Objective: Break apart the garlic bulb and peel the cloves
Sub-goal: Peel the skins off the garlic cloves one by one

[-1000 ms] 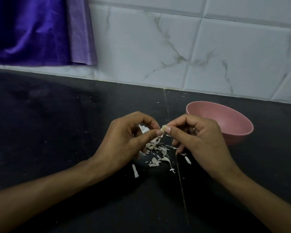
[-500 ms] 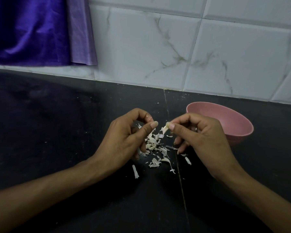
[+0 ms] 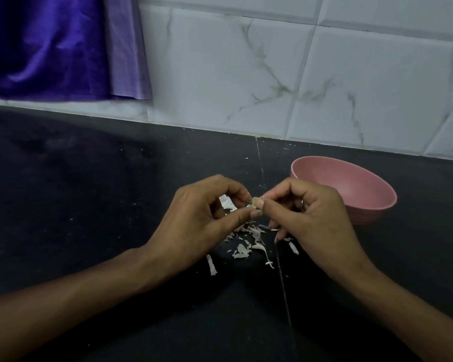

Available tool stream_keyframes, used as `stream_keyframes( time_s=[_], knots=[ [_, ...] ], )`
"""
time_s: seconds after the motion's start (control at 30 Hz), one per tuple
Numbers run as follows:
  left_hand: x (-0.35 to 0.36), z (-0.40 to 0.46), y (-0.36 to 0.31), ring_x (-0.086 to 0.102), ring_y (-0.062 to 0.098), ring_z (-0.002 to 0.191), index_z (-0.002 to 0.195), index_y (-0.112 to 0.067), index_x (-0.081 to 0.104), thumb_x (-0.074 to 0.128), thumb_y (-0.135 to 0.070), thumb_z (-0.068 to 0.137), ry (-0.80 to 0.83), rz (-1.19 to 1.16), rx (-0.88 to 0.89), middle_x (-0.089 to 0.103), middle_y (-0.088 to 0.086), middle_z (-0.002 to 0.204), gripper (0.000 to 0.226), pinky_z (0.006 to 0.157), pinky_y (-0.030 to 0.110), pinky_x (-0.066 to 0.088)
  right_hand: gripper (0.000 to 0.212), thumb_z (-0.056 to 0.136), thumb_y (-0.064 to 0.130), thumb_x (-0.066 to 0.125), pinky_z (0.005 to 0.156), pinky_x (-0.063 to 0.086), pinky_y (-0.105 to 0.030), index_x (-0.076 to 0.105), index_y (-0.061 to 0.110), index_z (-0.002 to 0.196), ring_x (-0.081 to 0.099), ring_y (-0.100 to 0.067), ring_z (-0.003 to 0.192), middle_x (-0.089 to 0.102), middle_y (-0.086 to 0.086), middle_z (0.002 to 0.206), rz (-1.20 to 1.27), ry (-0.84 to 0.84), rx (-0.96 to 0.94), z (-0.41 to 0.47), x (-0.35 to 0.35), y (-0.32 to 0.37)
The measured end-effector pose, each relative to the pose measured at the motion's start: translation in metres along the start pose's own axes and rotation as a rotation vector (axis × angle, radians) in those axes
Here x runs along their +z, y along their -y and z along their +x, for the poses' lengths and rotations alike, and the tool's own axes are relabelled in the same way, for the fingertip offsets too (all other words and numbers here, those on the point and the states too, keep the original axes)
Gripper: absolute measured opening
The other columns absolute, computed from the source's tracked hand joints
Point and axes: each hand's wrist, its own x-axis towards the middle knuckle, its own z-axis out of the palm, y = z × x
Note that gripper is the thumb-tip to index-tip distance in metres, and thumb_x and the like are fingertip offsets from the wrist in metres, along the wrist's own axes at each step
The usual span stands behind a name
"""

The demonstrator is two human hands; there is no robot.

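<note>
Centrally, both hands, left hand and right hand, pinch one garlic clove beside bowl.

1. No text, label, brand, number or sign can be read anywhere in the head view.
</note>
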Motion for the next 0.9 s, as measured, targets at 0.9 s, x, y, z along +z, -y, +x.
stream_keyframes(
  time_s=[0.9],
  knots=[
    [-0.0007,0.0007,-0.0031,0.053,0.006,0.040,0.083,-0.018,0.061,0.062,-0.023,0.093,0.034,-0.109,-0.166,0.056,-0.002,0.049,0.012,0.046,0.016,0.043,0.011,0.083,0.017,0.069,0.044,0.050,-0.027,0.070,0.006,0.085,0.056,-0.015,0.053,0.062,0.001,0.064,0.286,-0.047,0.157,0.0088,-0.0077,-0.0020]
  ],
)
